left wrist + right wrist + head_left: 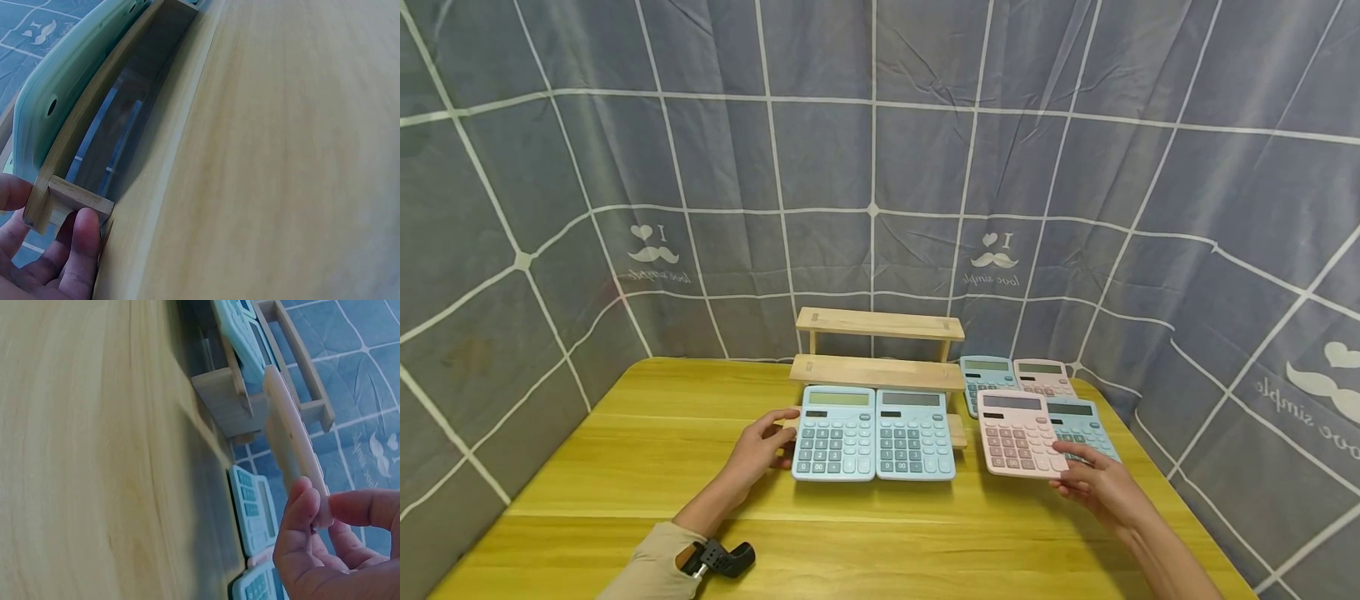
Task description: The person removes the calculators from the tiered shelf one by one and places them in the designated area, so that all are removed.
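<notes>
My right hand (1097,483) pinches a pink calculator (1017,435) at its right edge, thumb on one face and fingers on the other. In the right wrist view the pink calculator (294,434) is held up off the table. At a three-tier wooden display rack (880,372), my left hand (762,446) grips the left end of the lowest shelf (39,203), fingers around its corner. Two blue calculators, a left one (833,435) and a right one (914,437), stand side by side on that shelf, leaning back with screens up.
Right of the rack lie a blue calculator (987,364), a pink calculator (1043,367) and another blue calculator (1086,417), partly covered by the held one. The yellow wooden table (865,542) meets a grey-blue checked curtain (820,158) behind and at both sides.
</notes>
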`<control>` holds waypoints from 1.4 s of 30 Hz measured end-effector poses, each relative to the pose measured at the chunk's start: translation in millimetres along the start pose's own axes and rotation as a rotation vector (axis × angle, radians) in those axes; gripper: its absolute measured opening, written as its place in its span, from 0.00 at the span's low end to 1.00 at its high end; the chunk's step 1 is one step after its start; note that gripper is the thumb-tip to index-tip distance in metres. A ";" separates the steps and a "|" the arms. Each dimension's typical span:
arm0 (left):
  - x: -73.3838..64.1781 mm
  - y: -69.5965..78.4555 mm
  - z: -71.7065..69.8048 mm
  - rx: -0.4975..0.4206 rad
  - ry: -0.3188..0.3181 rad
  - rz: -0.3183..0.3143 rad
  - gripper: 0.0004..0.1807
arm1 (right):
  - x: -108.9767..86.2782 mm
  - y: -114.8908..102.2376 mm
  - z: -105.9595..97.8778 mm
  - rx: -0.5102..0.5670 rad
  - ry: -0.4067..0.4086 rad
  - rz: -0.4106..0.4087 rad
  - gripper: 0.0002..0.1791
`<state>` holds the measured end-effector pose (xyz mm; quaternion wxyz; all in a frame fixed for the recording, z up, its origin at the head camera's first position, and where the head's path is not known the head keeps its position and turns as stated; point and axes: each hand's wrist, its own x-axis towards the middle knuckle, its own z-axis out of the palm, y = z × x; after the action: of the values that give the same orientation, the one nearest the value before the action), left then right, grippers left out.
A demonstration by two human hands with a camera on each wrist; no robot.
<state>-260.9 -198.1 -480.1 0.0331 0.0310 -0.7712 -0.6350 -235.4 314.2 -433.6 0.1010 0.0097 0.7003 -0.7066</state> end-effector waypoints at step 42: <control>1.2 1.4 -0.7 0.012 0.001 -0.005 0.20 | 20.9 22.8 -3.5 0.013 0.078 0.101 0.31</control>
<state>-262.0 -198.6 -478.7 0.0317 0.0334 -0.7748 -0.6305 -252.7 315.0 -459.4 0.1090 0.0735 0.6977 -0.7042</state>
